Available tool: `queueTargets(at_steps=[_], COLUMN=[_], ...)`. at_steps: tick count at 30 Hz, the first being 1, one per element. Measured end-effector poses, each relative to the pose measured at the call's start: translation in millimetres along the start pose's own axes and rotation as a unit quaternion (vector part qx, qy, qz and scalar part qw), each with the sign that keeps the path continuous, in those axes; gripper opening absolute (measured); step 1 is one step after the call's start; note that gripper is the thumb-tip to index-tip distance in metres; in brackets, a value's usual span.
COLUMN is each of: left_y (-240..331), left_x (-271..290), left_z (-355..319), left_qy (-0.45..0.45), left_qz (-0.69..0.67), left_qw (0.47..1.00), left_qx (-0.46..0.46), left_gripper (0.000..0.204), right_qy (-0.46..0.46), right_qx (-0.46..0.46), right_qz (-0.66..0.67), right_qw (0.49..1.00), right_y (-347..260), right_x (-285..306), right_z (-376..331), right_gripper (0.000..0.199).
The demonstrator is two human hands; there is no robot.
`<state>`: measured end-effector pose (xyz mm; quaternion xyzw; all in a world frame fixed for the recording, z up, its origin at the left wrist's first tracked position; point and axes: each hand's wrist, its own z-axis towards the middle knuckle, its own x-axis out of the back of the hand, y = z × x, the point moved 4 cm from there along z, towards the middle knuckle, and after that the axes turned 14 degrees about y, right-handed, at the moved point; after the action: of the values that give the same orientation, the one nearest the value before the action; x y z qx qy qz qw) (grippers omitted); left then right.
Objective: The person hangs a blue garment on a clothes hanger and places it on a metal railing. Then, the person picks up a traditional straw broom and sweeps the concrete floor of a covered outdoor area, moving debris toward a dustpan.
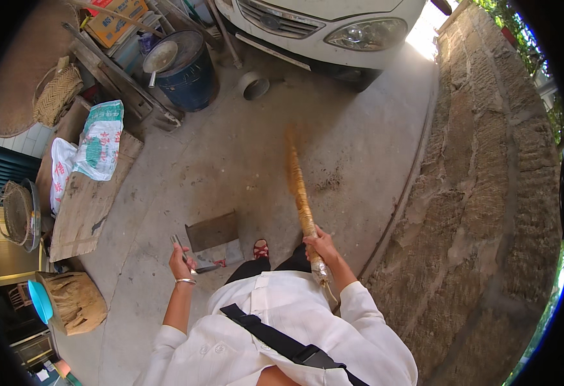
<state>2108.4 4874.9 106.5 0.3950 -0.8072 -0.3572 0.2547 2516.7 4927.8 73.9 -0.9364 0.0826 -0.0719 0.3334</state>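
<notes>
My right hand [322, 246] is closed round the thick lower end of a straw broom [303, 204]. The broom points away from me over the floor, and its far bristles are smeared by motion. On the left, my left hand [180, 262] grips a thin grey handle, whose end sticks out above the fingers. Just right of that hand is a metal dustpan [212, 233], low by my feet, with a dark pan and a paler grey part nearer me. The handle seems to belong to it, though the join is not plain. Dark crumbs of dirt [329, 180] lie right of the broom.
A white car [353, 38] stands ahead, with a small metal pot [253, 85] and a dark blue barrel [185, 80] to its left. Boards bearing a printed sack [102, 141] lie left, above a wooden stump [79, 302]. A rough stone wall [475, 193] runs along the right.
</notes>
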Motion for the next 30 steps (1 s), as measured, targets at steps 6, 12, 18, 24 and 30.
queueTargets(at_steps=[6,12,18,24,30], left_y=[-12,-9,-26,-41,-43], left_x=[39,56,52,38,-18], left_z=[-10,-20,-54,-78,-105], left_qy=[0.085,0.158,0.201,0.183,0.115], left_qz=[-0.055,-0.112,-0.142,-0.152,-0.114], left_qw=[0.995,0.981,0.969,0.971,0.986], left_qx=[0.000,-0.033,-0.033,-0.031,-0.029], left_gripper=[0.044,0.044,0.043,0.044,0.044], right_qy=[-0.182,-0.128,-0.073,-0.009,-0.078], right_qx=[-0.021,-0.119,-0.119,-0.065,-0.076], right_qz=[-0.026,-0.042,0.034,0.090,0.089], right_qw=[0.983,0.984,0.990,0.994,0.990], right_y=[52,66,79,42,31], right_x=[-69,5,168,189,135], right_z=[59,74,87,60,88], right_gripper=[0.048,0.054,0.055,0.061,0.057])
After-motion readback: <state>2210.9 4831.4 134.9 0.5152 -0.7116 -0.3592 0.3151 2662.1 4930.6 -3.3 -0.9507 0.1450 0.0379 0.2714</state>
